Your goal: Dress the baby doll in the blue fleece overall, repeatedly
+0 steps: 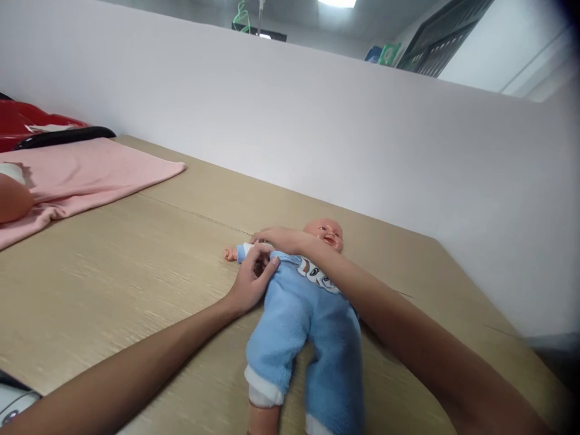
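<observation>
A baby doll (327,232) lies on its back on the wooden table (113,284), head toward the white wall, dressed in a light blue fleece suit (299,320) with white cuffs. My left hand (254,275) pinches the blue fabric at the doll's shoulder and sleeve, fingers closed on it. My right hand (278,238) reaches across the doll's chest and rests over the same shoulder, fingers curled on the suit near the neck. The doll's small hand (230,254) pokes out of the sleeve to the left.
A pink blanket (86,175) is spread at the table's far left, with part of another doll (12,196) on it. Red and black items (40,130) lie behind it. A white partition wall (317,133) runs along the table's far edge. A white object (13,405) sits at the bottom left.
</observation>
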Demonstrator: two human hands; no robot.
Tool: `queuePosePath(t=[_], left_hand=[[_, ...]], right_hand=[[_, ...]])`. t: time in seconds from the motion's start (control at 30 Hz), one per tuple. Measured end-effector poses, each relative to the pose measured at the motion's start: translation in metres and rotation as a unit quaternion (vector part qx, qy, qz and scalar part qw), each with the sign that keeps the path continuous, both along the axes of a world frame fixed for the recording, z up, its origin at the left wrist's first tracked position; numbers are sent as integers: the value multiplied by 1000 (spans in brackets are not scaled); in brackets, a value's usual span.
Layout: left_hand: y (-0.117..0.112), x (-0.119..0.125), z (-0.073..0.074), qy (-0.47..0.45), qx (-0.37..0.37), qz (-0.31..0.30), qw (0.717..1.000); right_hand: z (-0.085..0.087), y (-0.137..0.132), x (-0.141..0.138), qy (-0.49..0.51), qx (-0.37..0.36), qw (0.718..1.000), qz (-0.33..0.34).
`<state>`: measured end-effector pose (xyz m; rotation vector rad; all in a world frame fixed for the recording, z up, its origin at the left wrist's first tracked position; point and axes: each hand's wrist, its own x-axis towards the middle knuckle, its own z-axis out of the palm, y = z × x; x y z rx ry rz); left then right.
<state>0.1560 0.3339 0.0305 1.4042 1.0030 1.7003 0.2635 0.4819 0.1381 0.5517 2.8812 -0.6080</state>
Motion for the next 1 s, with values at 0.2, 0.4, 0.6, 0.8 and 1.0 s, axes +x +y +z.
queuePosePath(t=[0.2,0.4,0.6,0.8,1.0], left_hand=[[-5,-3,1,102,116,79,985],[-17,-11,-6,196,220,180,938],[-12,0,-2,-1,139,69,988],[8,-2,9,-112,-74,30,990],[39,-14,-1,-146,-155,-59,975]], right_hand=[[-3,-14,34,210,-6,971,-114],[-7,-23,70,336,-129,920,-154],[-1,-47,75,293,-42,948,-116],[4,-75,92,268,-14,936,-227],[-10,-79,103,265,-83,918,-281]])
